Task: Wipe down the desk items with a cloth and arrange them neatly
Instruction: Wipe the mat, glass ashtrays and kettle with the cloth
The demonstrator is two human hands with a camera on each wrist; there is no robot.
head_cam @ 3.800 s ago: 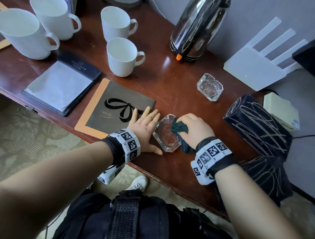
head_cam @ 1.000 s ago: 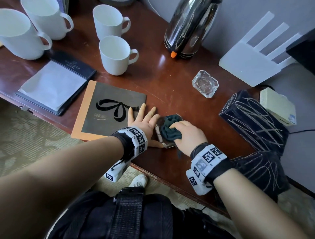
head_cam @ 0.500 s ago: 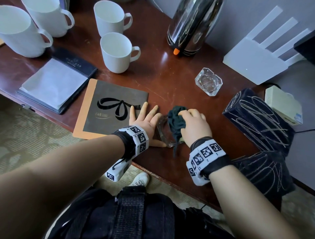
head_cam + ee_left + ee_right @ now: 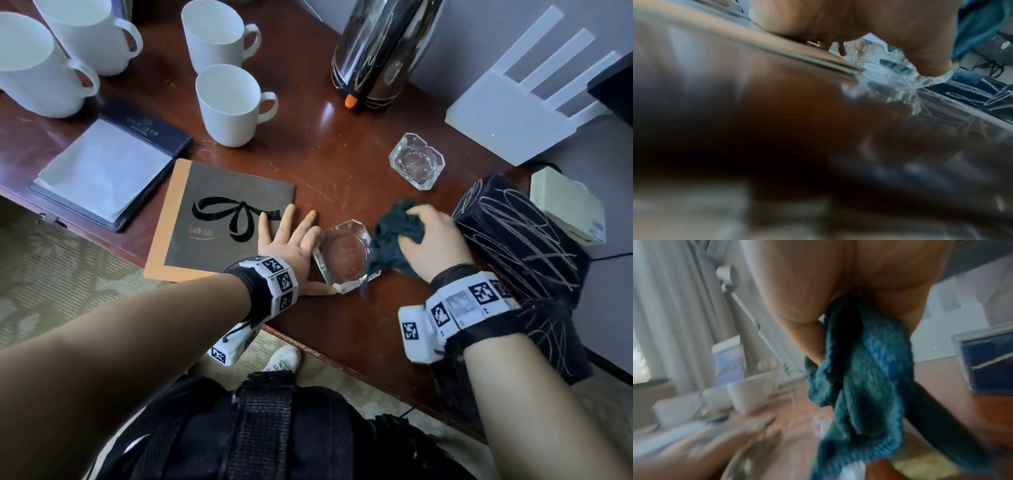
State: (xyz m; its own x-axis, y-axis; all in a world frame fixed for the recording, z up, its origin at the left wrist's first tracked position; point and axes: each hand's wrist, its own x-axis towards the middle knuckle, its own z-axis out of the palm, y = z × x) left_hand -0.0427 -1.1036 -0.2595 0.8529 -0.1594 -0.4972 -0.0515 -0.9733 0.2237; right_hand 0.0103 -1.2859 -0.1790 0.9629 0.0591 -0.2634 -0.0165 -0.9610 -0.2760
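Right hand (image 4: 434, 240) bunches cloth (image 4: 394, 236) beside ashtray (image 4: 344, 257)

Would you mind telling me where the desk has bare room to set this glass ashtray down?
Bare wood lies between the nearest mug, the kettle, the bow-printed folder and the small glass ashtray. Another strip runs along the front edge, below the large ashtray. It is crowded at the left by mugs and the notepad, and at the right by the dark box.

Wooden desk (image 4: 342, 171), mugs (image 4: 233, 106), ashtrays (image 4: 346, 255), booklet (image 4: 222, 219)
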